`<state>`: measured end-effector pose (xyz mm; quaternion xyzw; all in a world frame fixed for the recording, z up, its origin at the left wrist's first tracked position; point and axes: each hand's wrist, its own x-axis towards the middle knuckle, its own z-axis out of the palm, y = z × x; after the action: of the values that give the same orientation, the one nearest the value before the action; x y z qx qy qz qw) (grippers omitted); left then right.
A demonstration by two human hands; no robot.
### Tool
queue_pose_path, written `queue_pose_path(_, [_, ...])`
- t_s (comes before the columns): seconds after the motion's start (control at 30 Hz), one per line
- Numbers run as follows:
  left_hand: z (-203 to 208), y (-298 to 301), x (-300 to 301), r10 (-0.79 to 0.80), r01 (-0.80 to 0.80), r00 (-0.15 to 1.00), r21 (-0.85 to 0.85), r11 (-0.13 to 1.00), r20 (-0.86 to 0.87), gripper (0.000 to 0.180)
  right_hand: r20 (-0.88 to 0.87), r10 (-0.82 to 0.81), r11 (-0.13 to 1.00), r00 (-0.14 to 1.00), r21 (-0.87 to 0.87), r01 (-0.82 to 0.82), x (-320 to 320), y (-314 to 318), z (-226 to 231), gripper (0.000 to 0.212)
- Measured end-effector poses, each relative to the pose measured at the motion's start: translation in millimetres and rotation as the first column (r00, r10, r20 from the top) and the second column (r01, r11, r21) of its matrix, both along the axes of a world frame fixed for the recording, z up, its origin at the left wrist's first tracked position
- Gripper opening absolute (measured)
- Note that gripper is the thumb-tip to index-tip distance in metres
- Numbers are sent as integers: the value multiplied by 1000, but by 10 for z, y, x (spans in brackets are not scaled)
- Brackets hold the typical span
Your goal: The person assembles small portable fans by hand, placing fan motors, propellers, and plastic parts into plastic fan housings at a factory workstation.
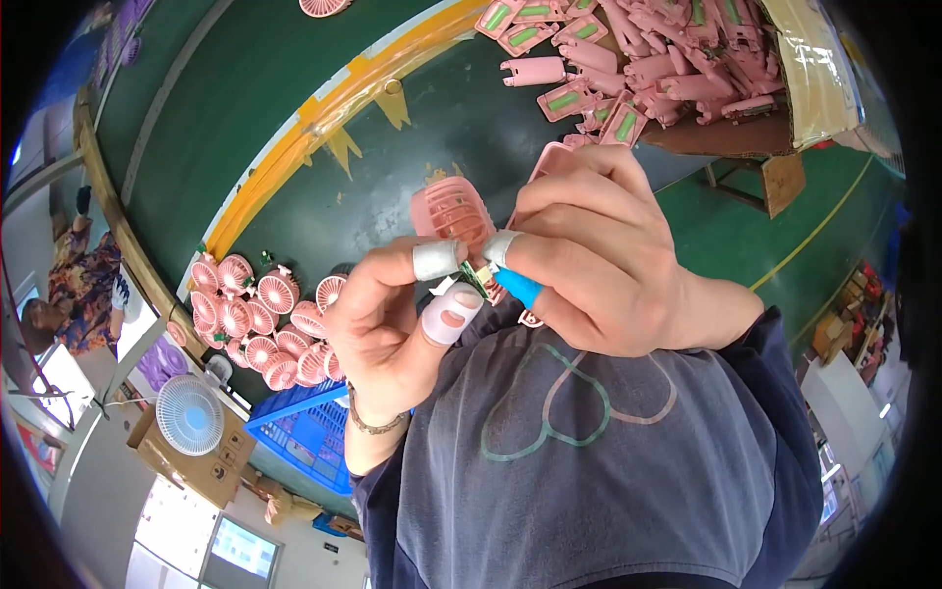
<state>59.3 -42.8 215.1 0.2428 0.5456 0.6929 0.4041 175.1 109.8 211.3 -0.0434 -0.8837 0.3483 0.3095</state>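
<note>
My left hand (392, 319) pinches a small green circuit board (472, 279) between thumb and index finger, both wrapped in white tape. My right hand (599, 250) is closed at the board's edge, with white tape on one fingertip and a blue cover on another. Its fingertips press on a small white connector (484, 276) that touches the board. Just beyond the fingers lies a pink ribbed plastic housing (453, 211). Another pink shell (551, 162) shows partly behind my right hand, which hides the rest of it.
Round pink fan grilles (263, 319) are heaped on the green table (422, 128) at the left. Many pink handle shells (648, 64) spill from a cardboard box (814, 74) at the far right. A blue crate (304, 432) stands lower left. Another person (83, 285) is at the far left.
</note>
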Motion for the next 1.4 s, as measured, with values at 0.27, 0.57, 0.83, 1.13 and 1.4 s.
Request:
queue_pose_path(0.27, [-26,38,-189,-44,54,992,-84,995,115,25,-57,101,993,993,-62,-105,-148,-12,-134,27])
queue_pose_path(0.57, [-1077,720,-1738,-177,-152,755,-431,889,-632,18,503,-478,796,720,-99,597,488,517,-1374,40])
queue_pose_path(0.83, [-2041,1093,-2398,-263,-303,137,-293,907,-955,41,637,-541,838,549,349,420,779,467,-1710,61])
queue_pose_path(1.13, [-1931,-1749,-972,-735,-543,513,-831,123,-444,81,679,-414,889,606,160,429,1241,678,-2037,27])
queue_pose_path(1.4, [-2051,-814,-221,-653,-367,269,-703,609,-708,45,619,100,682,779,-613,399,565,527,-2124,27])
